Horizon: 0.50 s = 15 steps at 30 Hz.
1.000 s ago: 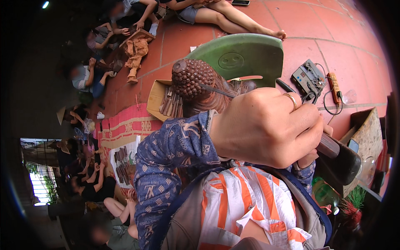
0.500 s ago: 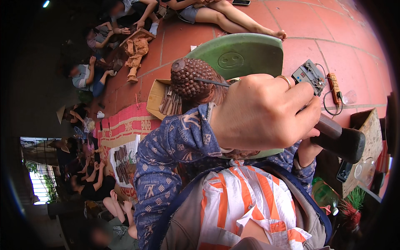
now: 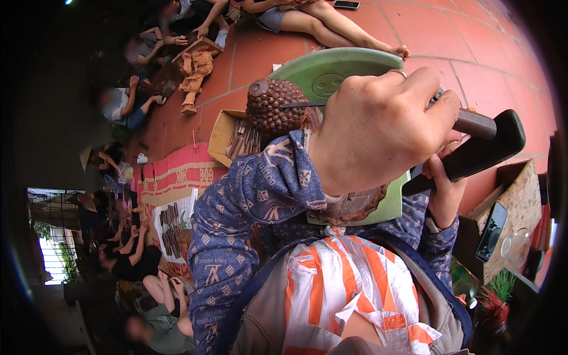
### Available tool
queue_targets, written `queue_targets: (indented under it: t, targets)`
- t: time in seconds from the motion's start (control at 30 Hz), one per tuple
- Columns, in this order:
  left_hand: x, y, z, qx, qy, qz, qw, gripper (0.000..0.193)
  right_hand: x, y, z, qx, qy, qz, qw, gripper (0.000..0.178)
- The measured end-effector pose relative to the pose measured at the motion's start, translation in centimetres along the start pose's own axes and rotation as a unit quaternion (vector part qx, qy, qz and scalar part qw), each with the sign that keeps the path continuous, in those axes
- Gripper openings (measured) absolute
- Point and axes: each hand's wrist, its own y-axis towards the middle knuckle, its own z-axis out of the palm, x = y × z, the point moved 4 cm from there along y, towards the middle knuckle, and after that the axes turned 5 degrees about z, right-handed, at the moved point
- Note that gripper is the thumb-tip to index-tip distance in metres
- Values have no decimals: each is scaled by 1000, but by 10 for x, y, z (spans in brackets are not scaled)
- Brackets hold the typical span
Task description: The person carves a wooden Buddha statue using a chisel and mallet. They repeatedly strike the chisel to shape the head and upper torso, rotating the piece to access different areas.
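Observation:
A dark brown carved wooden head (image 3: 273, 106), covered in small round knobs, lies against a green plastic seat (image 3: 355, 61). My left hand (image 3: 378, 124) is closed around a carving chisel (image 3: 477, 125). The thin metal blade points left and crosses over the knobs; the handle sticks out on the right. Lower down, my right hand (image 3: 447, 195) grips a flat, dark wooden mallet (image 3: 488, 151), whose broad end lies just below the chisel handle. Whether mallet and handle touch, I cannot tell. My left hand and sleeve hide the middle of the carving.
A cardboard box (image 3: 218, 139) of chisels stands left of the carving; more tools lie on white cloth (image 3: 189, 236). At right a wooden box (image 3: 523, 189) bears a phone (image 3: 492, 231) and a clear cup (image 3: 516, 247). Several people sit beyond, near a reddish carved figure (image 3: 194, 74).
Both hands have moved up in the picture, the chisel handle and mallet with them. The handle now shows apart above the mallet, and more of my right hand is visible.

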Motion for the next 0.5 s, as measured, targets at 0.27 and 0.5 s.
queue_targets:
  t: [0.27, 0.5]
  targets:
    - [5, 0, 1, 8, 23, -5, 1000, 23, 2, 6, 0, -12, -98, -15, 995, 12]
    - [3, 3, -3, -17, 26, -5, 999, 25, 6, 8, -1, -20, -78, 4, 997, 11]
